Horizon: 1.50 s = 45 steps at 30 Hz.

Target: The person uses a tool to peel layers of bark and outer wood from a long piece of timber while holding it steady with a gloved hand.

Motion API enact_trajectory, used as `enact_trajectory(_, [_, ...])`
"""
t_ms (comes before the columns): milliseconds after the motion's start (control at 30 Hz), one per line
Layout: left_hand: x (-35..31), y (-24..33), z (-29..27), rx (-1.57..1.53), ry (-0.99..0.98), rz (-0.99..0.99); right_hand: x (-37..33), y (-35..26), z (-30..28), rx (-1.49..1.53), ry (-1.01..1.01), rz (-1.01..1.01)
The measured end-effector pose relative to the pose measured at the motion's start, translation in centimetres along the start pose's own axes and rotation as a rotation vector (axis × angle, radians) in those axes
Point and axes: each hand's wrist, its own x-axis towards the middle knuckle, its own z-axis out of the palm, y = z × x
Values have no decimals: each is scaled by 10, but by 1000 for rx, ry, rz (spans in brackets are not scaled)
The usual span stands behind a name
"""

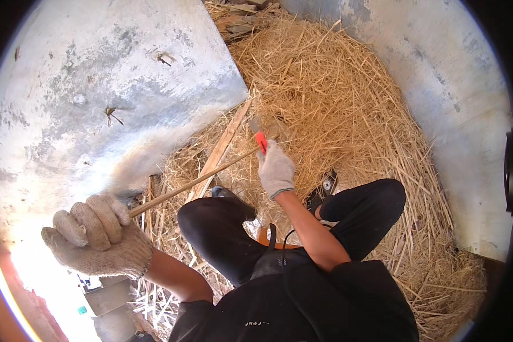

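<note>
My left hand, in a pale knitted work glove, is closed round one end of a long thin bamboo strip. The strip slants up and rightward from that fist to my right hand, which wears a matching glove. My right hand grips a red-handled knife; its greyish blade points away from me and is hard to make out against the straw-coloured litter. The strip's far end meets the knife handle and the right fingers, where its exact contact is hidden.
Pale shavings and split strips cover the floor ahead and to the right. A flat wooden board leans beyond the strip. Weathered walls stand on both sides. My bent knees frame the work. A bright opening lies at lower left.
</note>
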Motion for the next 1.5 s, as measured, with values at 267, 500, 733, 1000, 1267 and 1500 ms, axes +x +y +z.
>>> enact_trajectory(267, [18,-5,-31,-136,-120,35,-60,7,-47,-298,-394,-144])
enact_trajectory(500, [22,-9,-18,-76,-207,24,-73,18,-85,-86,-615,-27])
enact_trajectory(733, [7,-8,-14,-61,-158,17,-55,-37,-81,663,-540,-17])
enact_trajectory(1000, [-3,-8,0,27,-213,18,-60,-26,-46,237,-340,33])
enact_trajectory(1267, [-2,-11,-1,76,-225,101,-41,4,-67,391,-438,47])
enact_trajectory(1500, [2,-7,9,57,-239,78,-33,15,-23,320,-386,61])
